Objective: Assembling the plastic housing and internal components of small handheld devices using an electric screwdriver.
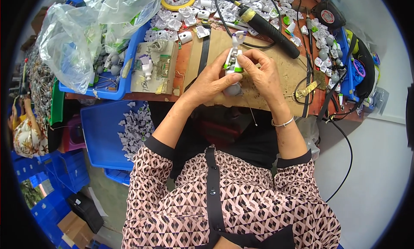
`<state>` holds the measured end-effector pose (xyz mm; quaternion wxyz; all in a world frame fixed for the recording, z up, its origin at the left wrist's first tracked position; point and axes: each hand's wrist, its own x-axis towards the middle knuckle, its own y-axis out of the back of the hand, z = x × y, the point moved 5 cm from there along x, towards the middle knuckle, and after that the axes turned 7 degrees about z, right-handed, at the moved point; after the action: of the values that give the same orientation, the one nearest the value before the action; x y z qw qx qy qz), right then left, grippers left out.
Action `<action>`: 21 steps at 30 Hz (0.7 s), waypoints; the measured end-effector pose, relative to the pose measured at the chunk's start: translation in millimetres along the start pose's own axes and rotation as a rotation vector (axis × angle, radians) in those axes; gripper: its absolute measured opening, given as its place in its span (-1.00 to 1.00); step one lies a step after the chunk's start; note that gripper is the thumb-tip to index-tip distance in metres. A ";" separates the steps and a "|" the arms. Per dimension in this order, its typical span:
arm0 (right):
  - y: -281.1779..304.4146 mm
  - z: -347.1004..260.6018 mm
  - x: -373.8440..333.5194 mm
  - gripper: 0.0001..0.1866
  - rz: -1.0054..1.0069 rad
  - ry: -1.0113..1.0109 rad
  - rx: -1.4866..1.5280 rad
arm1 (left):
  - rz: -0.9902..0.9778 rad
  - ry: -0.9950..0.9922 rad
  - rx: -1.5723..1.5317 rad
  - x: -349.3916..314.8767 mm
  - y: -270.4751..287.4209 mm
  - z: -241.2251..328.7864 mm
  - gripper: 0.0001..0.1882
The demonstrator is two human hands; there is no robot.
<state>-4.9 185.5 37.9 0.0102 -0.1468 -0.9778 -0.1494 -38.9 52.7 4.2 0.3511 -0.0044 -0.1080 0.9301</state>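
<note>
Over the cardboard mat, both hands hold a small white-and-green plastic toy part [233, 61] with a forked white top. My left hand [210, 82] is closed around its left side, the thumb across its lower end. My right hand [265, 73] pinches its right side between thumb and fingers. A grey ball [233, 89] shows just below the part, next to my left thumb. A thin wire [251, 110] with a small pale end hangs below it. My palms hide much of the part.
A cardboard mat [282, 83] covers part of the red-brown table. A black corded hand tool [274, 33] lies beyond my right hand. White plastic parts [172, 22] crowd the back. Blue trays [125, 87] with parts and plastic bags stand left; another blue tray [97, 139] sits lower.
</note>
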 end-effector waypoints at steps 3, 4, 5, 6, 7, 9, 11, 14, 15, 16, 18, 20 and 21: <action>-15.1 9.4 -1.1 -0.62 -0.179 -0.226 0.377 | -0.024 -0.014 0.021 -0.1 0.8 1.0 -0.22; -16.5 8.4 -1.0 -0.62 -0.185 -0.227 0.373 | -0.018 -0.017 0.017 -1.2 2.2 0.1 -0.22; -20.2 7.8 -2.3 -0.59 -0.236 -0.296 0.478 | -0.010 -0.033 0.052 -1.9 3.6 -0.1 -0.21; -24.4 7.3 -3.9 -0.55 -0.287 -0.366 0.582 | -0.001 -0.048 0.086 -2.7 5.0 0.5 -0.20; -28.0 8.0 -4.0 -0.55 -0.294 -0.368 0.576 | 0.006 -0.051 0.081 -2.8 7.3 1.6 -0.20; -31.2 10.7 -4.0 -0.60 -0.199 -0.363 0.701 | -0.053 0.027 0.104 -2.1 4.9 4.4 -0.19; -32.7 9.5 -7.2 -0.63 -0.168 -0.346 0.705 | -0.048 -0.016 0.102 -2.4 3.2 2.8 -0.19; -35.0 12.4 -3.6 -0.68 -0.127 -0.297 0.729 | -0.021 -0.066 0.108 -2.9 3.2 0.6 -0.18; -35.3 13.5 -2.0 -0.70 -0.116 -0.267 0.746 | -0.001 -0.072 0.113 -2.8 3.8 0.6 -0.16; -36.2 15.7 -2.2 -0.70 -0.117 -0.266 0.743 | 0.000 -0.075 0.110 -2.3 4.0 0.7 -0.16; -34.3 17.1 -2.6 -0.68 -0.115 -0.257 0.789 | 0.003 -0.127 0.174 -1.0 4.0 3.3 -0.17; -27.5 14.5 -8.5 -0.68 -0.120 -0.260 0.725 | -0.052 -0.077 0.138 -2.0 1.4 6.8 -0.21; -23.9 13.3 -10.6 -0.68 -0.124 -0.265 0.666 | -0.107 -0.023 0.106 -2.6 -1.5 9.4 -0.24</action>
<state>-1.5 164.6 17.6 -0.0785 -0.0938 -0.9727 0.1974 -36.8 50.2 13.5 0.3989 0.0305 -0.0625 0.9144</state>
